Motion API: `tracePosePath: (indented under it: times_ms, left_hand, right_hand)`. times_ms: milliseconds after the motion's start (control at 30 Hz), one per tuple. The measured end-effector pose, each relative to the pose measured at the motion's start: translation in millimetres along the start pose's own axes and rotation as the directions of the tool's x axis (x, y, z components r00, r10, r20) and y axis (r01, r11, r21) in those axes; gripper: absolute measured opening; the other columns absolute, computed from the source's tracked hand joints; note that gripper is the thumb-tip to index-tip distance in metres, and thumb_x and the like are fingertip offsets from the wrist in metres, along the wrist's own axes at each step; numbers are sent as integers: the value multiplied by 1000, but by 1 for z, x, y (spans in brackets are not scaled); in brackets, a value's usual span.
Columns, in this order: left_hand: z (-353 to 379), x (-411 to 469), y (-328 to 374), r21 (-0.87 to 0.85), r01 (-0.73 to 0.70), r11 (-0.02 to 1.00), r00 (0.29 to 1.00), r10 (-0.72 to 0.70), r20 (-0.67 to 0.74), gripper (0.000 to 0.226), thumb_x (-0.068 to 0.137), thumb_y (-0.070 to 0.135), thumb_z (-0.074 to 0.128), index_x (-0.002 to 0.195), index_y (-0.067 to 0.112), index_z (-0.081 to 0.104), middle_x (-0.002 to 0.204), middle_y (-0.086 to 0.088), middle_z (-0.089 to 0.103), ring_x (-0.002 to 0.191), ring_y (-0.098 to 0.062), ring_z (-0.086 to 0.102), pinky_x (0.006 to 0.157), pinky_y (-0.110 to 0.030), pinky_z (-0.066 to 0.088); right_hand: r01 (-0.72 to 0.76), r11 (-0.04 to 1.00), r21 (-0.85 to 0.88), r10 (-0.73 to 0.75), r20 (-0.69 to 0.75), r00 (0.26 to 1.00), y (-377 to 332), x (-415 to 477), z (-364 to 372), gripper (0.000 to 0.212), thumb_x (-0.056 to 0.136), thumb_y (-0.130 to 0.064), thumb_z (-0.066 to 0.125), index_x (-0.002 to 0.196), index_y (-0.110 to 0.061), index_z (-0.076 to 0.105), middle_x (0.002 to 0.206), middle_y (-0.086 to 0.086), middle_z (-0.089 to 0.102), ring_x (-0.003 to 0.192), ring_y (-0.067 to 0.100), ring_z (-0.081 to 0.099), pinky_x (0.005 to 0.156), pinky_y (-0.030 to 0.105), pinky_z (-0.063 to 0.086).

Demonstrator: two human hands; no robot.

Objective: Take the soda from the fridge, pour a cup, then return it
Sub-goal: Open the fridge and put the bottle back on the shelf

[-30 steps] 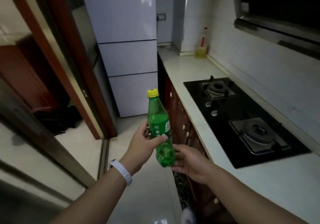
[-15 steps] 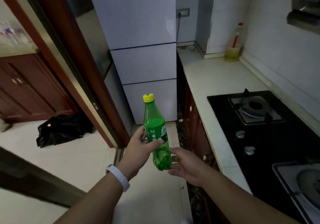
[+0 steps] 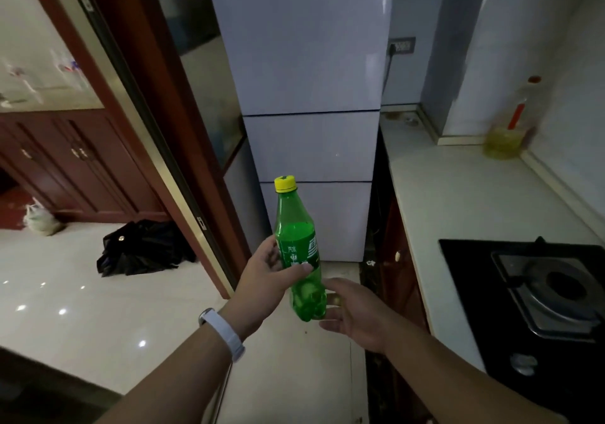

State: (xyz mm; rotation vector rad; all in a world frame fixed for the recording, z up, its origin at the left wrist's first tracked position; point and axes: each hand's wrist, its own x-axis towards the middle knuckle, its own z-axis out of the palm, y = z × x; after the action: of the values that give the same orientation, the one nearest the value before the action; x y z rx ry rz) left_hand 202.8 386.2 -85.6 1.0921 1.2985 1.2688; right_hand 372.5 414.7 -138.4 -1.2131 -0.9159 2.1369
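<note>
A green soda bottle with a yellow cap is upright in front of me, roughly half full. My left hand grips it around the label, thumb across the front. My right hand is just right of the bottle's base, fingers spread, palm toward it; whether it touches the bottle is unclear. Straight ahead stands the white fridge, its three doors all closed. No cup is in view.
A pale countertop runs along the right with a black gas hob and an oil bottle at its far end. On the left is a brown sliding-door frame, with a black bag on the floor beyond.
The view has swung left and moved closer to the fridge. The bottle stays in my left hand; my right hand has drawn slightly away from its base.
</note>
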Motion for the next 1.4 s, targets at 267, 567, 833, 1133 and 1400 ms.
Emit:
tracePosePath:
  times_ms: [267, 567, 833, 1133, 1400]
  left_hand:
    - [-62, 93, -8, -76, 5, 997, 1000, -5, -1, 53, 77, -9, 72, 123, 13, 57, 113, -8, 72, 104, -22, 69, 82, -29, 57]
    - [-151, 234, 16, -136, -56, 989, 996, 64, 60, 46, 77, -14, 70, 116, 8, 61, 108, -12, 73, 101, -30, 69, 81, -37, 56]
    - [-219, 329, 64, -164, -137, 977, 981, 157, 113, 46, 66, 5, 77, 110, 14, 66, 104, -9, 74, 96, -27, 70, 80, -37, 55]
    - [-243, 388, 92, -144, -195, 970, 967, 215, 136, 44, 67, 5, 77, 109, 15, 67, 106, -15, 72, 98, -32, 69, 82, -42, 55]
    - [-250, 428, 117, -72, -274, 959, 959, 278, 59, 55, 64, 2, 77, 117, 6, 61, 109, -15, 72, 98, -27, 70, 83, -35, 56]
  right_hand:
    - [-8, 999, -42, 7, -15, 1000, -43, 94, 35, 28, 94, -32, 61, 114, -13, 67, 103, 12, 70, 81, 25, 66, 71, 34, 52]
    - [29, 999, -27, -32, -93, 995, -125, 208, 104, 26, 94, -22, 57, 113, -8, 66, 96, 11, 69, 78, 20, 64, 61, 30, 50]
    - [147, 987, -69, -153, -92, 984, -199, 282, 162, 29, 97, -22, 51, 118, -6, 62, 98, 11, 68, 73, 19, 65, 61, 28, 50]
    - [199, 974, -108, -207, -67, 976, -249, 326, 179, 33, 98, -22, 49, 123, -4, 59, 102, 13, 67, 80, 21, 64, 64, 29, 51]
    - [226, 969, -101, -222, 42, 974, -297, 371, 178, 30, 95, -21, 52, 118, -5, 61, 102, 14, 70, 78, 22, 67, 66, 31, 51]
